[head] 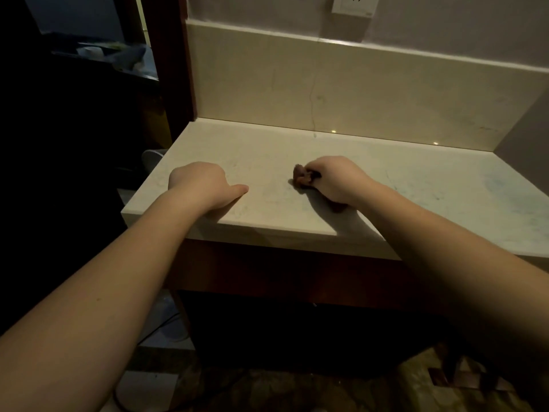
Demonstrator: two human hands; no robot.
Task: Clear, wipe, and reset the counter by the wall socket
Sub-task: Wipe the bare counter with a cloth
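Observation:
The pale stone counter runs below a white wall socket. My right hand rests on the counter near its middle, fingers closed around a small bunched brown cloth that pokes out to the left of the fist. My left hand lies knuckles-up on the counter's front left part, fingers curled under and the thumb stretched out to the right; nothing shows in it. About a hand's width of bare stone separates the two hands.
A cream backsplash rises behind the counter, and a dark wooden post stands at its left end. Left of the post a dim shelf holds cluttered items. A dark cabinet front sits under the counter.

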